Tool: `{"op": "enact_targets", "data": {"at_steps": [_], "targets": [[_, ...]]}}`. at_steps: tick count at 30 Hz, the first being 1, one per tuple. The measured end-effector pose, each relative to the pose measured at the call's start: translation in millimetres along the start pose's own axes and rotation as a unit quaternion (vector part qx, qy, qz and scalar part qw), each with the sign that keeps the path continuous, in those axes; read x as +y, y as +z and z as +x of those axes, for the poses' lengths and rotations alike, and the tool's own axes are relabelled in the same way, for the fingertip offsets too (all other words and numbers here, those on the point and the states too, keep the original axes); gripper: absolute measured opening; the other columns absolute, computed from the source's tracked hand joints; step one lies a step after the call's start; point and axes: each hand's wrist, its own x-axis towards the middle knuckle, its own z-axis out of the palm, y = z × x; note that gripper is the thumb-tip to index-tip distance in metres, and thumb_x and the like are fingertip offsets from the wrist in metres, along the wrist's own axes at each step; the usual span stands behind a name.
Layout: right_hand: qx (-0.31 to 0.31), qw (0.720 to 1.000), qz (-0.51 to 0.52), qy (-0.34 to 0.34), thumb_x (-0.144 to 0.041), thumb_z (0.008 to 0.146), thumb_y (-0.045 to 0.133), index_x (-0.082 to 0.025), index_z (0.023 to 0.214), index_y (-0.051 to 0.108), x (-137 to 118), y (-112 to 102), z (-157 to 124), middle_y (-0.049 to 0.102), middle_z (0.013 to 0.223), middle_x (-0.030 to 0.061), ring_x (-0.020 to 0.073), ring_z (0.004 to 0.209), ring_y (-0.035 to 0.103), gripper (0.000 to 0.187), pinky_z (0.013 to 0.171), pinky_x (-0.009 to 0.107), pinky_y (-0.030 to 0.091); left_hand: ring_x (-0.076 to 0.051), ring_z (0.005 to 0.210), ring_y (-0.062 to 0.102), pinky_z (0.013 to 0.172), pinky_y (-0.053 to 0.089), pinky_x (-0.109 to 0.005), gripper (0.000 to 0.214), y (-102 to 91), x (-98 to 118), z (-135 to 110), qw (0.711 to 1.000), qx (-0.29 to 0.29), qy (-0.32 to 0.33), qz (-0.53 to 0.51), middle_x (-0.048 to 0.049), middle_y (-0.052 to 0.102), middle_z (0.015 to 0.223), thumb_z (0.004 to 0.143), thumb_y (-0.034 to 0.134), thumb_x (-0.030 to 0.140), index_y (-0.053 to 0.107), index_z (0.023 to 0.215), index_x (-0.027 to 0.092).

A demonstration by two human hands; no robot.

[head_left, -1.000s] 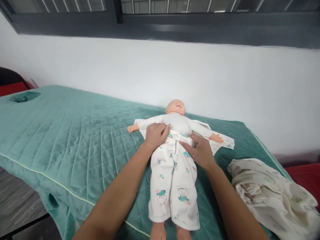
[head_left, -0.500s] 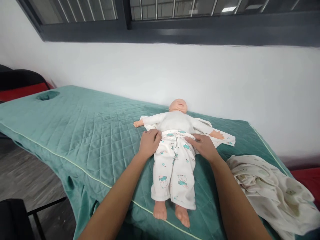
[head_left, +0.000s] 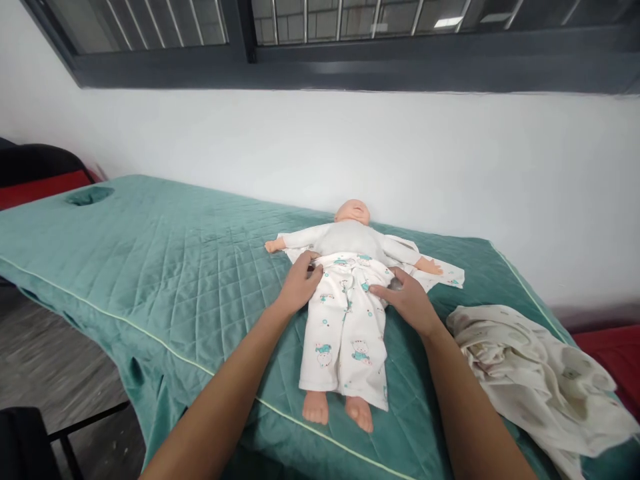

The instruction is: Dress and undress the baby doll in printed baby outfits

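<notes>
A baby doll (head_left: 353, 212) lies on its back in a white long-sleeved top (head_left: 345, 239), arms spread to both sides. Its legs are in white trousers (head_left: 345, 327) printed with small bears, and the bare feet stick out below the hems. At the waistband's left side, my left hand (head_left: 301, 283) pinches the trouser edge between thumb and fingers. My right hand (head_left: 407, 300) grips the opposite side of the waist, its thumb on the front and its fingertips partly hidden behind the cloth. Under the doll's arms lies a spread printed garment (head_left: 450, 272).
The doll rests on a bed with a green quilted cover (head_left: 200, 267). A crumpled cream cloth (head_left: 535, 373) lies to the right of my right forearm. Behind the bed is a white wall (head_left: 225, 140) below a barred window. Dark chair parts (head_left: 30, 440) show at lower left.
My left fingers have gone from lying over the waist to pinching the side of the trousers. My right thumb has shifted down the front, away from the fingers. The view has moved slightly.
</notes>
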Motion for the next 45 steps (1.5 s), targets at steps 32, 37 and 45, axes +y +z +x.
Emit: {"op": "enact_targets", "data": {"at_steps": [32, 37, 45], "targets": [[0.103, 0.991, -0.014, -0.087, -0.056, 0.068, 0.076, -0.021, 0.077, 0.065, 17, 18, 10, 0.056, 0.119, 0.0114, 0.0294, 0.117, 0.051, 0.037, 0.100, 0.043, 0.041, -0.018, 0.081, 0.059, 0.077, 0.047, -0.032, 0.014, 2.5, 12, -59, 0.998, 0.033, -0.016, 0.046, -0.0009, 0.063, 0.086, 0.091, 0.053, 0.034, 0.057, 0.098, 0.022], [0.099, 0.986, -0.023, -0.132, -0.048, 0.075, 0.071, -0.022, 0.072, 0.062, 9, 17, -2, 0.061, 0.098, 0.0056, 0.0256, 0.102, 0.053, 0.027, 0.096, 0.041, 0.039, -0.018, 0.081, 0.059, 0.076, 0.047, -0.031, 0.015, 3.7, 10, -52, 0.998, 0.029, -0.019, 0.043, -0.0010, 0.063, 0.087, 0.092, 0.052, 0.034, 0.058, 0.098, 0.022], [-0.006, 0.998, 0.063, -0.025, -0.058, 0.078, 0.069, -0.022, 0.059, 0.036, 0, 19, -47, 0.028, 0.058, -0.0063, 0.0107, 0.058, 0.028, 0.052, 0.052, 0.027, 0.021, -0.020, 0.091, 0.061, 0.086, 0.047, -0.034, 0.018, 4.2, 3, -48, 0.999, 0.028, -0.006, 0.038, -0.0045, 0.066, 0.098, 0.094, 0.051, 0.035, 0.059, 0.103, 0.021]]}}
